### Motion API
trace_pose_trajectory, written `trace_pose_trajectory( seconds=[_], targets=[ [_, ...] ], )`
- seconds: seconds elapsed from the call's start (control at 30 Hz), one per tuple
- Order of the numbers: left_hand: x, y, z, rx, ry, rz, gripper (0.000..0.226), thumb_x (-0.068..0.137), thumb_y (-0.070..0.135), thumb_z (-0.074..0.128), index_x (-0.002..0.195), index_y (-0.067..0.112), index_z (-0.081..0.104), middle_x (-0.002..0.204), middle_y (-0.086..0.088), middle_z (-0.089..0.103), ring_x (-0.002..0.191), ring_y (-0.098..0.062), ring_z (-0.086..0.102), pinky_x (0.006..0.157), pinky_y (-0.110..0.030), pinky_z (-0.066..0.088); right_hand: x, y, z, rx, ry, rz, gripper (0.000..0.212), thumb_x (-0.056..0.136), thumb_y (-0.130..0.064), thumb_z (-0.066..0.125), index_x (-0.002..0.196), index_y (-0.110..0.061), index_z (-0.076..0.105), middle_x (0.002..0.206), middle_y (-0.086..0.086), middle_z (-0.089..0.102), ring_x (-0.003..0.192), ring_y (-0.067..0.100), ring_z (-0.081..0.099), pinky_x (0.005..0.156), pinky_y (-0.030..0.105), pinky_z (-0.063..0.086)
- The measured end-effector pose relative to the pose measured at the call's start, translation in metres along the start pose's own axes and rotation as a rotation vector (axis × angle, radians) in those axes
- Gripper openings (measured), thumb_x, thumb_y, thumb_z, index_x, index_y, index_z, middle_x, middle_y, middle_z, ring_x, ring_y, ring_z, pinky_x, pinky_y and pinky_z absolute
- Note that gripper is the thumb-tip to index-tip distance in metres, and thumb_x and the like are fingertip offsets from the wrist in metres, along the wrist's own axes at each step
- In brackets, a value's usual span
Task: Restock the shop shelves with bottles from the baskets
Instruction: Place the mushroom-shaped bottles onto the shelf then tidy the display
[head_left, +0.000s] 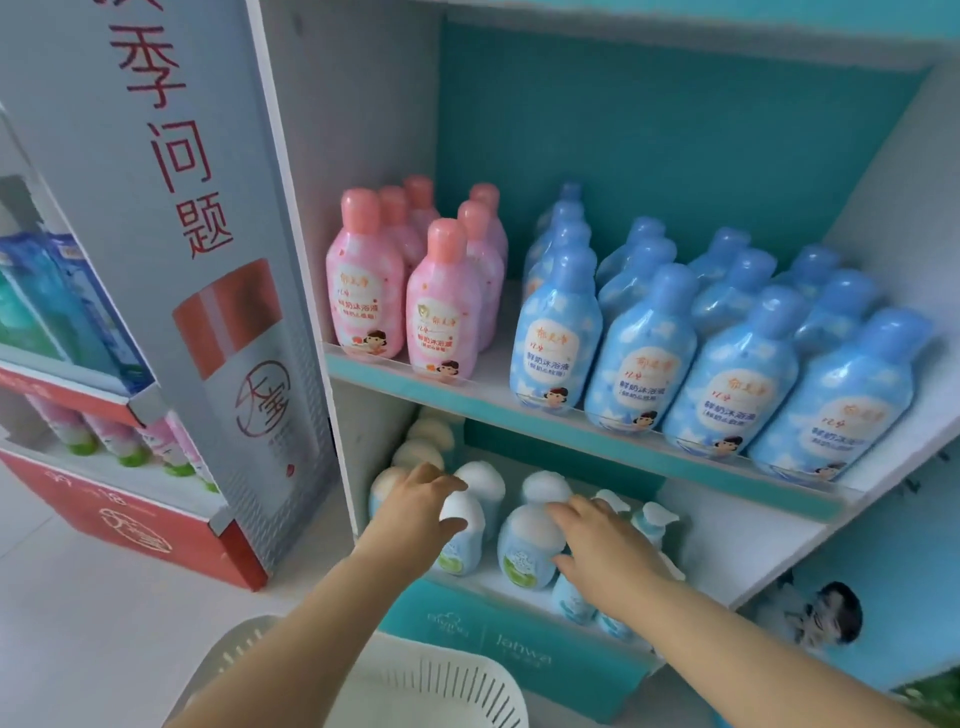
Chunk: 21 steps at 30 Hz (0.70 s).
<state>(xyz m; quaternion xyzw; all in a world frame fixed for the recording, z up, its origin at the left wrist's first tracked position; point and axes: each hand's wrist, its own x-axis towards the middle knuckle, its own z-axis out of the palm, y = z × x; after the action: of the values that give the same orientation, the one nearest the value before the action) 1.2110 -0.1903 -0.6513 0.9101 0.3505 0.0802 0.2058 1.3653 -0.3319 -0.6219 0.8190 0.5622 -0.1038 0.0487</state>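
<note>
**Both hands placing bottles on the lower shelf**

I have both hands at lower centre of the frame, on the lower shelf. My left hand curls over the cap of one white-capped bottle. My right hand grips the neighbouring bottle from its side. I judge this to be the placing step. Next I should seat each bottle upright in its row, let go, then reach to the white basket at bottom centre. Pump bottles crowd my right hand. Above, the shelf of pink bottles and blue bottles overhangs, so lifting room is tight.
</note>
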Motion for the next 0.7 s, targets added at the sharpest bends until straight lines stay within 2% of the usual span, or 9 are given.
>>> trace_pose_trajectory(
  seconds=[0.1, 0.23, 0.33, 0.47, 0.6, 0.7],
  targets=[
    [0.011, -0.002, 0.015, 0.027, -0.063, 0.032, 0.053, 0.090, 0.026, 0.059, 0.139, 0.027, 0.040, 0.142, 0.001, 0.037, 0.127, -0.020, 0.036, 0.107, -0.027, 0.028, 0.012, 0.000, 0.008, -0.028, -0.005, -0.006, 0.053, 0.095, -0.023, 0.048, 0.144, -0.020, 0.028, 0.140, 0.004, 0.037, 0.125, 0.026, 0.039, 0.095, 0.035, 0.039],
    [0.024, -0.009, 0.028, 0.070, -0.071, 0.060, 0.054, 0.090, 0.023, 0.058, 0.140, 0.030, 0.038, 0.146, 0.003, 0.033, 0.131, -0.019, 0.032, 0.110, -0.028, 0.026, 0.028, 0.000, 0.012, -0.108, -0.015, -0.011, 0.057, 0.096, -0.016, 0.046, 0.147, -0.020, 0.021, 0.141, 0.007, 0.033, 0.126, 0.028, 0.038, 0.097, 0.038, 0.039],
    [0.030, -0.013, 0.035, 0.143, -0.130, 0.080, 0.057, 0.090, 0.023, 0.059, 0.141, 0.030, 0.036, 0.146, 0.003, 0.032, 0.132, -0.019, 0.031, 0.109, -0.030, 0.030, 0.038, -0.002, 0.017, -0.116, -0.060, -0.020, 0.054, 0.096, -0.017, 0.048, 0.145, -0.018, 0.026, 0.137, 0.009, 0.035, 0.122, 0.030, 0.041, 0.090, 0.039, 0.040],
    [0.038, -0.015, 0.041, 0.213, -0.159, 0.108, 0.055, 0.088, 0.018, 0.060, 0.138, 0.027, 0.040, 0.141, 0.000, 0.033, 0.128, -0.021, 0.036, 0.105, -0.034, 0.036, 0.048, -0.004, 0.024, -0.095, -0.118, -0.014, 0.036, 0.095, -0.015, 0.050, 0.129, -0.011, 0.042, 0.129, 0.010, 0.036, 0.114, 0.032, 0.045, 0.074, 0.038, 0.036],
    [0.048, -0.015, 0.044, 0.197, -0.152, 0.112, 0.047, 0.091, 0.015, 0.056, 0.135, 0.024, 0.045, 0.134, -0.005, 0.037, 0.122, -0.023, 0.044, 0.102, -0.032, 0.038, 0.059, -0.002, 0.029, -0.070, -0.169, -0.011, 0.042, 0.093, -0.010, 0.052, 0.133, -0.011, 0.040, 0.129, 0.011, 0.036, 0.112, 0.033, 0.049, 0.080, 0.039, 0.044],
    [0.050, -0.014, 0.045, 0.191, -0.136, 0.101, 0.044, 0.091, 0.019, 0.056, 0.134, 0.025, 0.047, 0.131, -0.005, 0.039, 0.117, -0.025, 0.045, 0.100, -0.030, 0.037, 0.064, 0.000, 0.035, -0.064, -0.167, -0.013, 0.045, 0.090, -0.003, 0.052, 0.132, -0.011, 0.039, 0.128, 0.012, 0.041, 0.111, 0.032, 0.052, 0.077, 0.038, 0.044]
  ],
)
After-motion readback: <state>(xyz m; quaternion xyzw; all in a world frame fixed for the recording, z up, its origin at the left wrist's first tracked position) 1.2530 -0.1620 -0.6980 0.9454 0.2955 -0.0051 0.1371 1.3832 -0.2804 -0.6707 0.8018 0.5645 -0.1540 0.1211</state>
